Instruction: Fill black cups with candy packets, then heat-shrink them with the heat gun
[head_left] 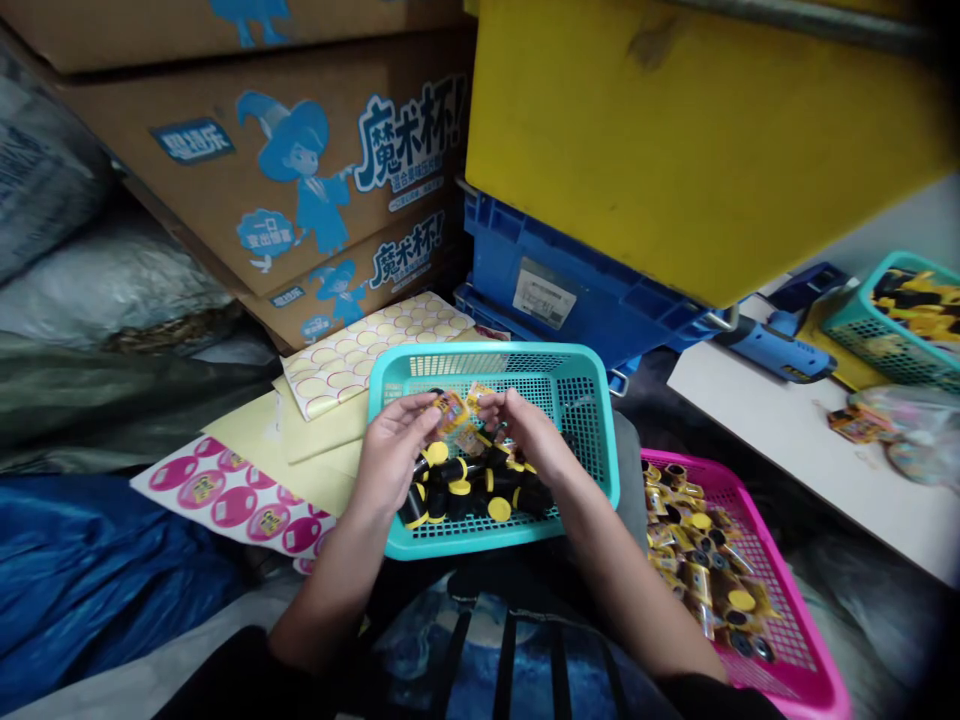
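Both my hands hover over a teal basket (pixel 577 400) on my lap. My left hand (pixel 390 450) and my right hand (pixel 529 432) pinch between them a small item with a colourful yellow label (pixel 457 418). Below the hands, several small black tubes with yellow caps (pixel 465 490) lie in the basket. The fingers of both hands are closed on the labelled item.
A pink basket (pixel 795 640) at my right holds several labelled tubes. Sticker sheets (pixel 240 495) and yellowish backing sheets lie at the left. Cardboard boxes (pixel 300 170), a blue crate (pixel 555 290) and a yellow bin stand behind. A white table (pixel 810 450) at the right bears another teal basket (pixel 900 320).
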